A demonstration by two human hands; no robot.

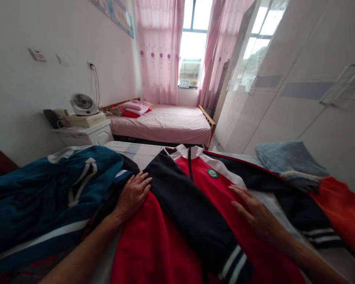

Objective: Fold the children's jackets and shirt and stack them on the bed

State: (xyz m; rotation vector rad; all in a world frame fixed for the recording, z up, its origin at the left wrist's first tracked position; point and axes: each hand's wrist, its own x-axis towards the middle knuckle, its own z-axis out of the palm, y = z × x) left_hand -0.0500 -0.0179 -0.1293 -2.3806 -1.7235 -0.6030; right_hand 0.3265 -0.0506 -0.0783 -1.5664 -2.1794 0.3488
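A red, navy and white zip-up jacket (201,189) lies spread out in front of me, its white collar toward the far side. One navy sleeve with white cuff stripes is folded across its front; the other stretches out to the right. My left hand (134,191) rests flat on the jacket's left edge by the shoulder of the folded sleeve, fingers extended. Over the red chest, below the round green badge, is my right hand (251,209), its fingers stretched out and apart. I cannot tell if it touches the cloth.
A teal jacket (56,189) is heaped at the left. Folded blue-grey cloth (290,157) and an orange garment (343,209) lie at the right. Beyond are a pink-covered bed (171,124), a nightstand (99,136) with a fan (84,103), and white wardrobes (284,98) along the right.
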